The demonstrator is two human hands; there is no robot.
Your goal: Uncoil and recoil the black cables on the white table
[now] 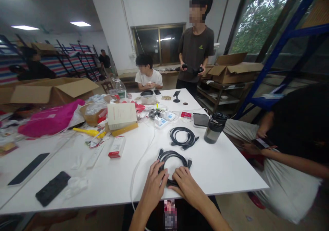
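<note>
A coiled black cable point(175, 153) lies on the white table close to its near edge, its plug ends sticking out at the upper left and right. My left hand point(156, 180) is closed over the left side of the coil. On the near right side, my right hand point(184, 179) has its fingers curled round the loops; the fingertips are partly hidden. Just beyond lies a second coiled black cable point(181, 137), apart from both hands.
A black-lidded bottle point(215, 128) stands right of the coils. White power strips point(164, 120), a red and white box point(117, 146), a dark phone point(52, 188) and a pink bag point(53, 119) lie about the table point(218, 171). One person sits at right, others beyond the table.
</note>
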